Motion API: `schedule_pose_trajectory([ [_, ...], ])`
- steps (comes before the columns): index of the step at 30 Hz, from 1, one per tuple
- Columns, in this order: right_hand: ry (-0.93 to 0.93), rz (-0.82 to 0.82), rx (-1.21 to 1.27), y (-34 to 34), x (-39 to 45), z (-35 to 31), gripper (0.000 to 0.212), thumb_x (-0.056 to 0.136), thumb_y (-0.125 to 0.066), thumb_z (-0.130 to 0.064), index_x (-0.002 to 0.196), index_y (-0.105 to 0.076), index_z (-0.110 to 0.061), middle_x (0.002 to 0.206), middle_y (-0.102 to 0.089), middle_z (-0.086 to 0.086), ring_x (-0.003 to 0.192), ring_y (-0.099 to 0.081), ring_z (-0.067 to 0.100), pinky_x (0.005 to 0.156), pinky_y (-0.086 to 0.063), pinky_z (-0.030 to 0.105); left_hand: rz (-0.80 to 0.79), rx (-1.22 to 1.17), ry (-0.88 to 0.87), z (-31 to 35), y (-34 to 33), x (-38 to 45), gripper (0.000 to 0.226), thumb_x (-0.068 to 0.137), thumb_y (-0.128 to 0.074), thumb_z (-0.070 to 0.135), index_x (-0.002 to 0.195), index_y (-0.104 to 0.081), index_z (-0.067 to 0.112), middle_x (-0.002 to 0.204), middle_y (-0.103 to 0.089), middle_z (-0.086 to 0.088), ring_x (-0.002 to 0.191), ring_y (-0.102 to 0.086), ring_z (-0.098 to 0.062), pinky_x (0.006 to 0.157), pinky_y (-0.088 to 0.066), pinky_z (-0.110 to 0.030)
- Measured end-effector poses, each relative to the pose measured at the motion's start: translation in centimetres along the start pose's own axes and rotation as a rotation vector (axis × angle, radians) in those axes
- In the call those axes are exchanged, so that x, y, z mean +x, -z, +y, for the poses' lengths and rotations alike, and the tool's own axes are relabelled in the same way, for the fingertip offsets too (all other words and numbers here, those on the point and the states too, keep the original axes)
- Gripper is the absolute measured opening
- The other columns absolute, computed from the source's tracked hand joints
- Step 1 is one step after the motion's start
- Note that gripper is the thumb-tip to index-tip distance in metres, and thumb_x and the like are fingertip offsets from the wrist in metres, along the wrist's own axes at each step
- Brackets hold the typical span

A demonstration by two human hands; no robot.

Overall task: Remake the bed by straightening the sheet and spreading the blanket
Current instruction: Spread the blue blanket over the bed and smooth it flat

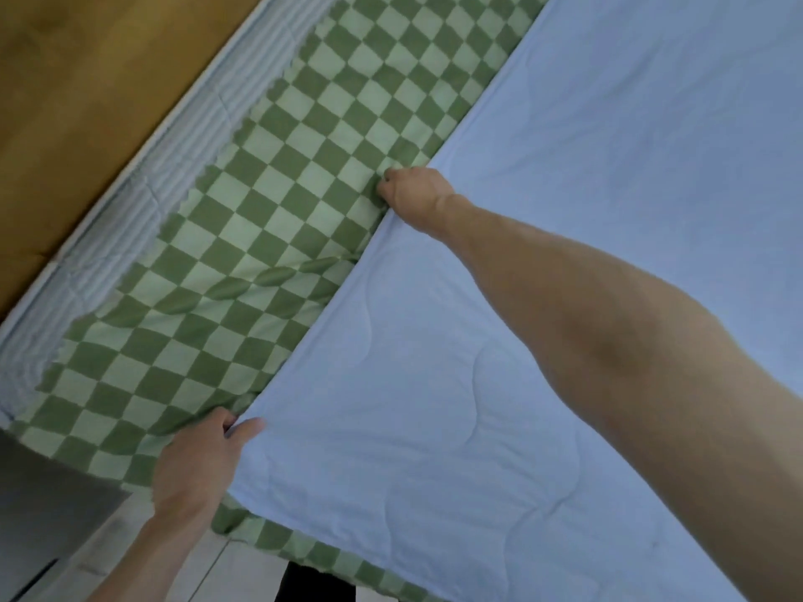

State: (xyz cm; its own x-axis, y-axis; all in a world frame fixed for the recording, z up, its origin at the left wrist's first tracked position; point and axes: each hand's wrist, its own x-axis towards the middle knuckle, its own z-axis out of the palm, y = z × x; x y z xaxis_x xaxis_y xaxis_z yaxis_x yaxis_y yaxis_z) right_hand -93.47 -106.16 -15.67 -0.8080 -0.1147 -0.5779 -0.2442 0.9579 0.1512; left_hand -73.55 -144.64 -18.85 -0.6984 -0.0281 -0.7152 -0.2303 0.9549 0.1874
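A pale blue quilted blanket lies flat over most of the bed, on top of a green-and-white checked sheet. My left hand pinches the blanket's near corner at the lower left, thumb on top. My right hand reaches across and grips the blanket's upper edge farther along, fingers curled under the hem. The edge runs straight between both hands. The sheet shows a few ripples near the middle of that edge.
A ribbed white mattress edge borders the sheet on the left, against a brown headboard. At lower left are a grey object and pale floor. Something dark shows below the bed's edge.
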Motion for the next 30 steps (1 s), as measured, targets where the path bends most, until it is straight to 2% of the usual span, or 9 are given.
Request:
schedule_pose_trajectory([
  [4, -0.13, 0.139, 0.309, -0.8, -2.2, -0.7, 0.037, 0.096, -0.046, 0.0, 0.132, -0.047, -0.008, 0.133, -0.045, 0.013, 0.109, -0.056, 0.032, 0.073, -0.043, 0.038, 0.24, 0.238, -0.164, 2.2, -0.5, -1.0, 0.04, 0.077, -0.086, 0.025, 0.095, -0.057, 0.004, 0.085, -0.061, -0.018, 0.077, -0.058, -0.039, 0.062, -0.049, -0.048],
  [6, -0.246, 0.256, 0.557, -2.2, -4.4, -1.6, 0.046, 0.098, -0.055, -0.009, 0.142, -0.043, -0.014, 0.148, -0.039, 0.01, 0.128, -0.049, 0.031, 0.092, -0.049, 0.04, 0.388, 0.33, -0.378, 4.9, -1.0, -2.3, 0.043, 0.083, -0.069, 0.01, 0.122, -0.053, 0.002, 0.113, -0.054, -0.026, 0.099, -0.054, -0.045, 0.069, -0.044, -0.056],
  [8, -0.427, 0.416, 0.812, -4.6, -8.2, -2.3, 0.054, 0.101, -0.056, -0.025, 0.151, -0.038, -0.015, 0.163, -0.026, 0.011, 0.15, -0.027, 0.031, 0.117, -0.031, 0.037, 0.349, 0.339, -0.631, 8.7, -2.0, -3.6, 0.055, 0.087, -0.046, 0.014, 0.142, -0.048, 0.007, 0.141, -0.048, -0.021, 0.126, -0.048, -0.043, 0.087, -0.046, -0.056],
  [10, -0.684, 0.508, 0.974, -8.0, -12.9, -2.9, 0.057, 0.104, -0.05, -0.032, 0.155, -0.034, -0.013, 0.167, -0.02, 0.011, 0.155, -0.014, 0.032, 0.125, -0.018, 0.04, 0.212, 0.347, -0.827, 13.1, -3.8, -4.6, 0.06, 0.093, -0.039, 0.023, 0.151, -0.045, 0.009, 0.16, -0.037, -0.016, 0.146, -0.038, -0.036, 0.106, -0.045, -0.054],
  [13, -0.927, 0.344, 0.955, -14.8, -19.2, -3.5, 0.061, 0.107, -0.039, -0.04, 0.159, -0.025, -0.01, 0.168, -0.014, 0.014, 0.156, -0.008, 0.033, 0.125, -0.013, 0.047, 0.062, 0.458, -0.99, 18.3, -7.9, -5.5, 0.062, 0.098, -0.037, 0.039, 0.153, -0.046, 0.014, 0.165, -0.03, -0.012, 0.153, -0.029, -0.032, 0.115, -0.035, -0.061],
  [17, -0.945, 0.238, 0.909, -24.5, -26.7, -3.1, 0.061, 0.108, -0.032, -0.043, 0.161, -0.02, -0.017, 0.17, -0.009, 0.004, 0.157, -0.001, 0.026, 0.125, -0.001, 0.045, 0.012, 0.704, -1.063, 17.9, -13.0, -4.3, 0.071, 0.095, -0.029, 0.06, 0.158, -0.036, 0.027, 0.17, -0.018, -0.004, 0.157, -0.017, -0.029, 0.115, -0.009, -0.076],
  [23, -1.9, -0.018, 1.14, -37.7, -49.3, -9.4, 0.063, 0.108, -0.023, -0.048, 0.163, -0.011, -0.019, 0.17, -0.001, 0.006, 0.156, 0.0, 0.031, 0.124, -0.006, 0.051, 0.079, 0.867, -1.024, 15.7, -13.2, -1.6, 0.081, 0.095, -0.023, 0.074, 0.163, -0.019, 0.03, 0.172, -0.008, -0.002, 0.158, -0.008, -0.027, 0.108, 0.007, -0.08],
  [27, -2.354, -0.135, 1.278, -41.0, -54.3, -7.8, 0.067, 0.109, -0.024, -0.047, 0.162, -0.008, -0.01, 0.168, 0.001, 0.019, 0.156, -0.002, 0.033, 0.123, -0.008, 0.05, 0.115, 0.605, -0.609, 19.2, -17.0, -8.8, 0.086, 0.08, -0.044, 0.043, 0.159, -0.02, 0.018, 0.169, -0.008, -0.016, 0.155, -0.007, -0.043, 0.105, -0.007, -0.088],
  [30, -2.032, 0.095, 1.168, -41.9, -52.7, -0.7, 0.066, 0.109, -0.028, -0.044, 0.162, -0.009, -0.009, 0.168, -0.001, 0.018, 0.156, -0.003, 0.032, 0.124, -0.008, 0.051, 0.195, 0.572, -0.859, 23.1, -25.0, -16.1, 0.077, 0.089, -0.039, 0.034, 0.157, -0.022, 0.003, 0.169, -0.003, -0.022, 0.157, -0.002, -0.04, 0.117, 0.001, -0.073],
])
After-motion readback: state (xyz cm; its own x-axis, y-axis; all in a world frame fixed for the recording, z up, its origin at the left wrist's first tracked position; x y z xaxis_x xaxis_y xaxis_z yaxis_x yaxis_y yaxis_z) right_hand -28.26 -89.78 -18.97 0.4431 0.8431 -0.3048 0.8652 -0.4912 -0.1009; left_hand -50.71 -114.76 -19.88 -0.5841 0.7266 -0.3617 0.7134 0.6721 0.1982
